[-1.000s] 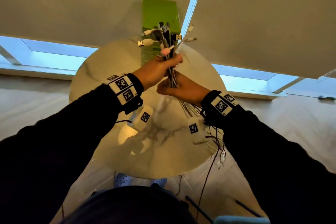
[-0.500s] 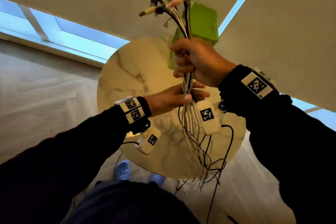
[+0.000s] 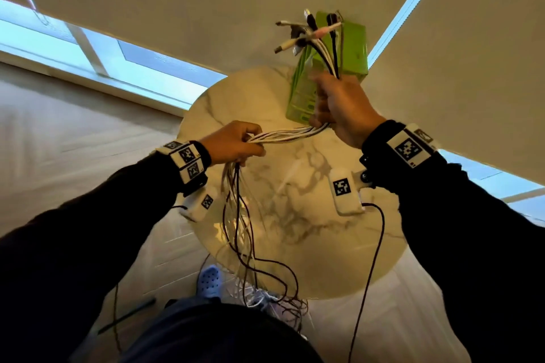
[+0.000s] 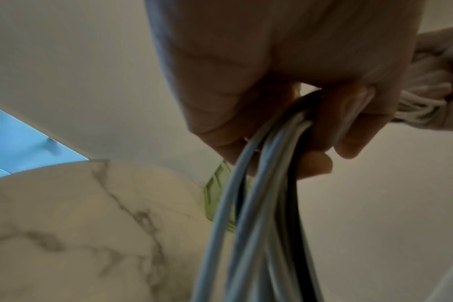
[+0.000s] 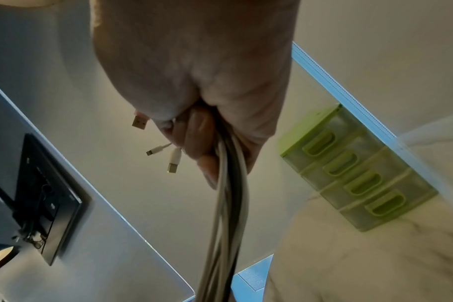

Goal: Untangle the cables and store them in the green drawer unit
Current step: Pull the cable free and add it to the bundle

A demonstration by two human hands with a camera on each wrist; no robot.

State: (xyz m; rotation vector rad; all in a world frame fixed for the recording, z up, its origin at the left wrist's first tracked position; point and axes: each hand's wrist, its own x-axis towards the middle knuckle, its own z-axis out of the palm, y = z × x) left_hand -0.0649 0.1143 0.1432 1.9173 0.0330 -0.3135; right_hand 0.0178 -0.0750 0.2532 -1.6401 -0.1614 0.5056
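A bundle of white and dark cables [image 3: 287,136] runs between my two hands above the round marble table [image 3: 295,215]. My right hand [image 3: 336,106] grips the bundle near its plug ends [image 3: 309,34], which fan out upward in front of the green drawer unit [image 3: 354,47]. My left hand [image 3: 236,146] holds the same bundle lower and to the left, fingers curled round it [image 4: 285,126]. Below the left hand the loose cable tails [image 3: 244,244] hang past the table's edge toward the floor. In the right wrist view the drawer unit [image 5: 360,169] shows several shut drawers.
The drawer unit stands at the table's far edge against a beige wall. Pale wood floor [image 3: 73,141] surrounds the table, with a blue shoe [image 3: 210,280] below its near edge. A dark wall panel [image 5: 39,194] shows in the right wrist view. A thin dark wire [image 3: 371,259] hangs from my right wrist device.
My left hand has slid left and outward along the bundle, pulling it into a near-horizontal stretch. My right hand has stayed raised with the plug ends, now in front of the drawer unit.
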